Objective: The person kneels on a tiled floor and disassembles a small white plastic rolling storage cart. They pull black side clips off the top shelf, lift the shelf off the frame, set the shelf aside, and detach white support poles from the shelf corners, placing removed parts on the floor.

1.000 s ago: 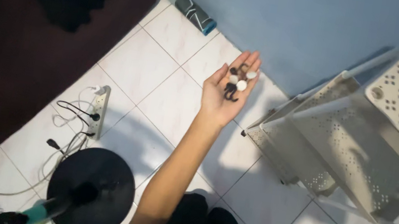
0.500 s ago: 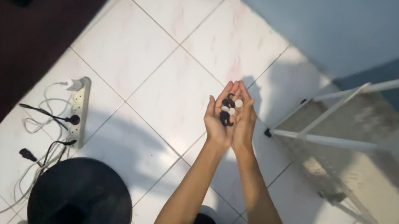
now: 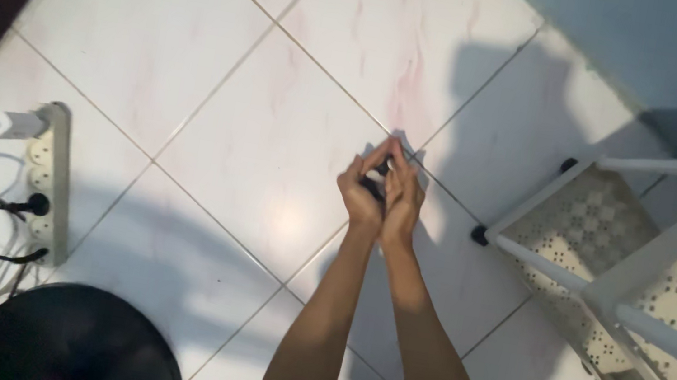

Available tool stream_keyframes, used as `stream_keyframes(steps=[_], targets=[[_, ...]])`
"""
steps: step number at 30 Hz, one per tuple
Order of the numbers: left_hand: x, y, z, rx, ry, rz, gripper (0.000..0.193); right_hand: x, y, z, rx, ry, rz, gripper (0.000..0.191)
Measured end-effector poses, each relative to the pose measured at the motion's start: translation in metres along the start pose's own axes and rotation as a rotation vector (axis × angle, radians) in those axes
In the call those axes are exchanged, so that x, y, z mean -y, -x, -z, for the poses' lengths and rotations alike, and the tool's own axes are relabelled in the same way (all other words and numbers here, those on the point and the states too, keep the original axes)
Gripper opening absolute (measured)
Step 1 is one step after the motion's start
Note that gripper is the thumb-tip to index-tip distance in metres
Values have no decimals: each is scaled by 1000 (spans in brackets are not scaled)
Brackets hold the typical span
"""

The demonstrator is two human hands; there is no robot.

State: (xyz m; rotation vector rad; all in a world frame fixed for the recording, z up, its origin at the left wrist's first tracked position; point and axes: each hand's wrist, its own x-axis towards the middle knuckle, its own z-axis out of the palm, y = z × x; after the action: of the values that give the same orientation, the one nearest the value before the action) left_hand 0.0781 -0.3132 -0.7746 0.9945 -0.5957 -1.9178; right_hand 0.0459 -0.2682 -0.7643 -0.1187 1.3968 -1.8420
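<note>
Left hand and right hand: pressed together, cupping small dark parts | above tiled floor | rack right: parts gathered, none fitted.

floor tiles under the hands are white with faint pink marbling. rack to the right is off-white with a punched dot pattern. power strip off to the left is white, black plugs. round base lower left looks black, though it's dim there. wall up right is blue.
</note>
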Motion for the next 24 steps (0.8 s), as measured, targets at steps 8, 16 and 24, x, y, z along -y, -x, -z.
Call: stream_keyframes(steps=[8, 16, 24], targets=[[16, -9, 12, -67, -448, -101, 52, -27, -13, 9, -6, 175, 206, 66], [12, -9, 16, 56, -499, -405, 46, -33, -9, 9, 6, 330, 387, 48], [-7, 2, 11, 97, -663, -445, 48, -6, -1, 6, 96, 709, 469, 55]])
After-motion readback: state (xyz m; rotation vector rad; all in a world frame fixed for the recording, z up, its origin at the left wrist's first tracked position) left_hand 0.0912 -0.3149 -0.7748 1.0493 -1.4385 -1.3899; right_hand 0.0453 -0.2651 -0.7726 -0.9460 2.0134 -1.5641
